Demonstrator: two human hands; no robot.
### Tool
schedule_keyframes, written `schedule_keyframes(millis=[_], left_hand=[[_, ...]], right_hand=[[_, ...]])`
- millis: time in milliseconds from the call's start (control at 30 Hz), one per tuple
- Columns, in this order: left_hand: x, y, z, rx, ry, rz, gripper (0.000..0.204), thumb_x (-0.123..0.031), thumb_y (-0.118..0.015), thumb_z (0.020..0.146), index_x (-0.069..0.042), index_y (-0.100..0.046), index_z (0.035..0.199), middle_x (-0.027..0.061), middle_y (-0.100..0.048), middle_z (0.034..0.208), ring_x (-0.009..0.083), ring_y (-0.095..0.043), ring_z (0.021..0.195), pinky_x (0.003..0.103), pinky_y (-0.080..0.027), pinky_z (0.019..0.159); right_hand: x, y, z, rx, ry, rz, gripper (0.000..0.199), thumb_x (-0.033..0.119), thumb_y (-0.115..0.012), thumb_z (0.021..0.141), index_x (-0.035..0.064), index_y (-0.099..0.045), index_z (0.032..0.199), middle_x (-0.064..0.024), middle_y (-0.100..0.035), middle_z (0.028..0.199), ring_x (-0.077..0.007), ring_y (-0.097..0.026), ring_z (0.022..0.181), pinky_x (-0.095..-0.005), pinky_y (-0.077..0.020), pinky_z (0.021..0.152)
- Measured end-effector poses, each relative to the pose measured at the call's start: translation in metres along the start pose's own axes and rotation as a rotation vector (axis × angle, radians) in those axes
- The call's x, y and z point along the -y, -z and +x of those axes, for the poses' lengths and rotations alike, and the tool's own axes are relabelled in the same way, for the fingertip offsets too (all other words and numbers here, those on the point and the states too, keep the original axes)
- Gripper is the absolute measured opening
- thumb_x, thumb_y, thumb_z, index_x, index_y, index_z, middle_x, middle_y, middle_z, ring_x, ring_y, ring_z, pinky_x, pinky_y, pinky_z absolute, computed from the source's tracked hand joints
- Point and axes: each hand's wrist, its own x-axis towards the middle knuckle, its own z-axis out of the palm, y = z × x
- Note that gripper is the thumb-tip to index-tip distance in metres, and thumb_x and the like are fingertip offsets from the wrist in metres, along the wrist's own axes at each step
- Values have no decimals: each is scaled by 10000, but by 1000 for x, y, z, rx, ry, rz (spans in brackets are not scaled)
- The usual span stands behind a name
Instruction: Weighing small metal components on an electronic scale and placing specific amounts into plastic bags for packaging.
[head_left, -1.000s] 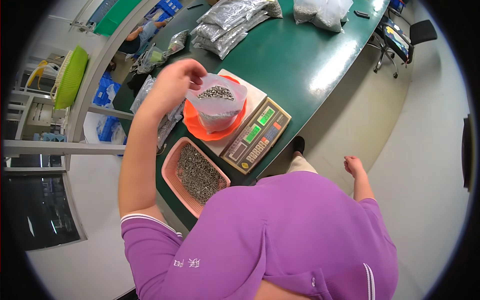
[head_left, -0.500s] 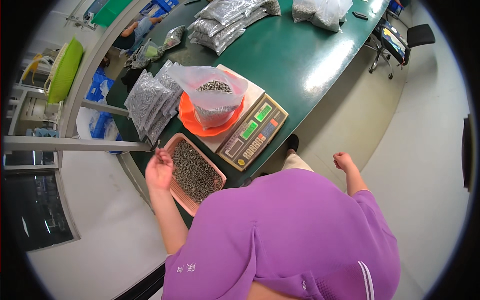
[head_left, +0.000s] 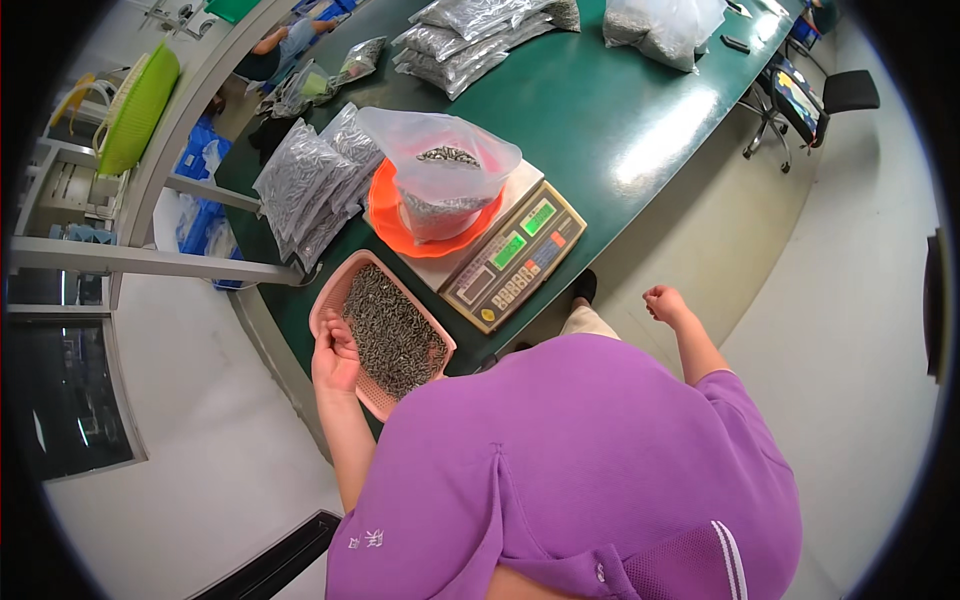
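My left hand (head_left: 337,357) is at the left rim of a pink plastic basket (head_left: 441,330), its fingers loosely bent and apart, with nothing visible in them. Many small grey metal pieces (head_left: 395,325) fill the basket. Out to the right, over the floor, my right hand (head_left: 663,303) hangs with curled fingers and no visible object. Beyond the basket, a digital scale (head_left: 515,262) carries an orange bowl (head_left: 385,212). In the bowl stands an open clear plastic bag (head_left: 440,170), partly filled with similar metal pieces.
Filled sealed bags (head_left: 300,180) are stacked left of the scale, by a metal frame post (head_left: 150,262). More filled bags (head_left: 455,55) and white bags (head_left: 660,30) lie farther along the green table (head_left: 600,120). An office chair (head_left: 800,100) stands at the right.
My left hand has come lower and closer to the basket's rim. My right hand has shifted slightly left and upward. The whole view has shifted a little.
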Motion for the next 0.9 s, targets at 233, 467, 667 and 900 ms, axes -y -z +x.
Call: schedule_keyframes(millis=[233,467,667,900], left_hand=[[38,-84,27,-79,-57,395,218,-1,-363,913,91,-466,1082,217,-467,1172,276,-491,1093,328,-460,928],[70,-171,73,65,30,661,199,-41,-391,924,32,-453,1098,145,-539,1046,170,-584,908,225,-543,759],[89,-201,96,265,207,559,205,-123,-400,943,16,-464,1079,72,-513,912,79,-492,667,142,-446,527],[110,-228,105,51,33,902,173,-54,-395,929,31,-454,1068,119,-502,1014,120,-521,787,189,-483,636]], right_hand=[[-26,2,-3,-19,-103,21,122,153,-553,800,47,-595,843,-48,-586,679,-141,-552,579,-286,-470,493],[-41,9,-7,-66,-108,34,126,160,-550,803,48,-593,842,-49,-588,681,-146,-554,578,-289,-478,501],[-50,10,-13,-47,-120,40,116,160,-546,830,56,-575,874,-32,-565,679,-129,-530,580,-280,-470,522],[-62,11,-13,-53,-169,30,121,169,-549,834,50,-571,845,-32,-563,673,-129,-531,576,-277,-470,519]])
